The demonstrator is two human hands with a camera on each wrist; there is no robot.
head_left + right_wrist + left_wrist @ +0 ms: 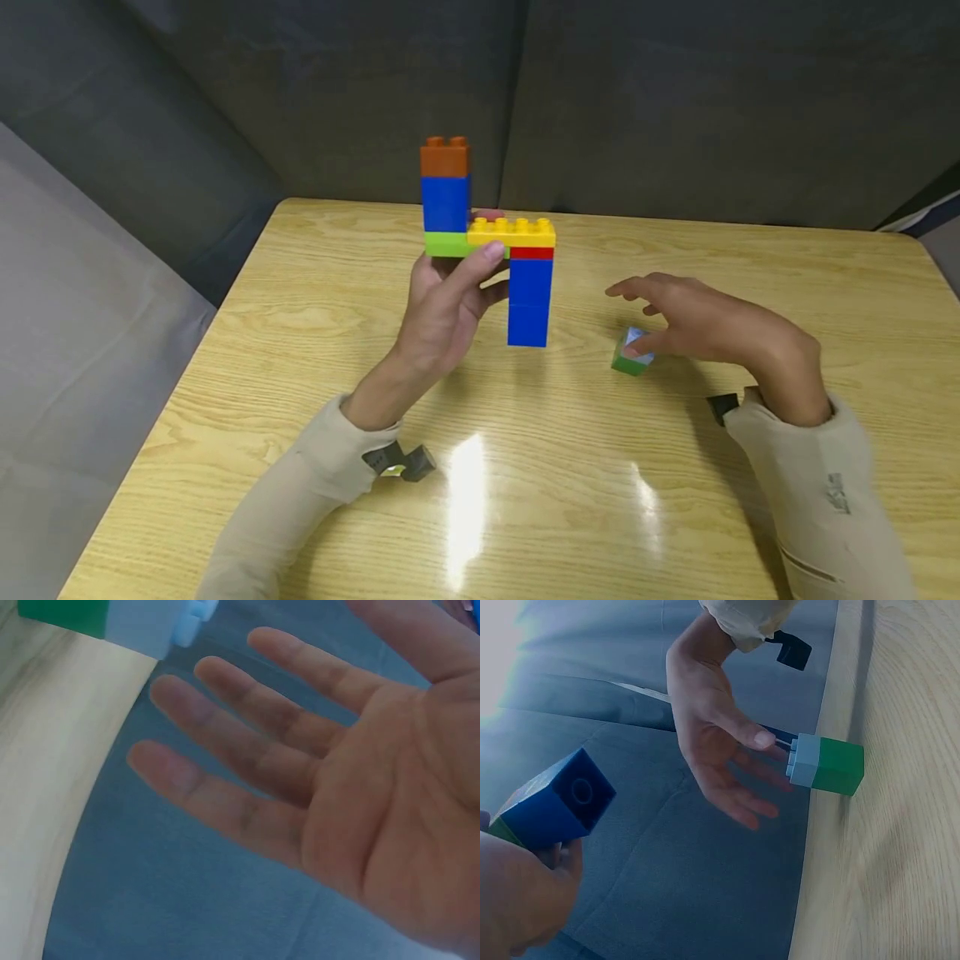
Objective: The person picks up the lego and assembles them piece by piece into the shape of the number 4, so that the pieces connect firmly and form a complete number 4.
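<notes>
My left hand [441, 325] grips a structure of toy building bricks above the table, the thumb lying across its lime-green brick [446, 244]. An orange-brown brick [445, 162] tops a blue brick [445, 204] on the structure's left side. A yellow brick [517, 237] spans to the right, over a thin red brick [532, 253] and a column of blue bricks [529, 302]. My right hand [712, 321] hovers with fingers spread, holding nothing. Just by its thumb stands a light-blue brick [805, 760] on a green brick [840, 766]; whether the thumb touches it, I cannot tell.
The wood-grain table [360, 308] reaches back to a dark grey cloth [660, 108]. Light grey cloth [82, 350] hangs at the left. Both wrists carry small black devices on the sleeves [322, 458].
</notes>
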